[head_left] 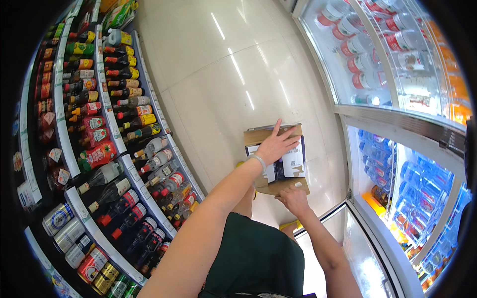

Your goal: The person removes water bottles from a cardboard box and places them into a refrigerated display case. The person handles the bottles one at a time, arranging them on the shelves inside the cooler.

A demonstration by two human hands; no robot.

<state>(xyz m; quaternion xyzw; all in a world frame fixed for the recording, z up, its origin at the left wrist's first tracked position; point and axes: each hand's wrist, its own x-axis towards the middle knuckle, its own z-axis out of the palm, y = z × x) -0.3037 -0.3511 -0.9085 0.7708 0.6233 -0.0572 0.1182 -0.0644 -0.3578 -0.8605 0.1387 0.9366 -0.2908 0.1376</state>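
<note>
A cardboard box (253,137) stands on the floor just ahead of my feet, its top flaps folded out. Between its white printed inner flaps (296,161) a narrow gap shows dark items that I cannot make out. My left hand (277,146), with a pale bracelet at the wrist, lies across the far left part of the box, fingers spread and holding nothing. At the near edge, the curled fingers of my right hand (293,198) pinch the brown near flap (271,188).
Shelves of sauce bottles (126,82), pouches (99,154) and cans (93,263) line the left. Glass-door fridges with bottled drinks (357,52) stand on the right. The lower fridge door (348,233) swings out beside my right forearm. Pale tiles (213,74) cover the floor.
</note>
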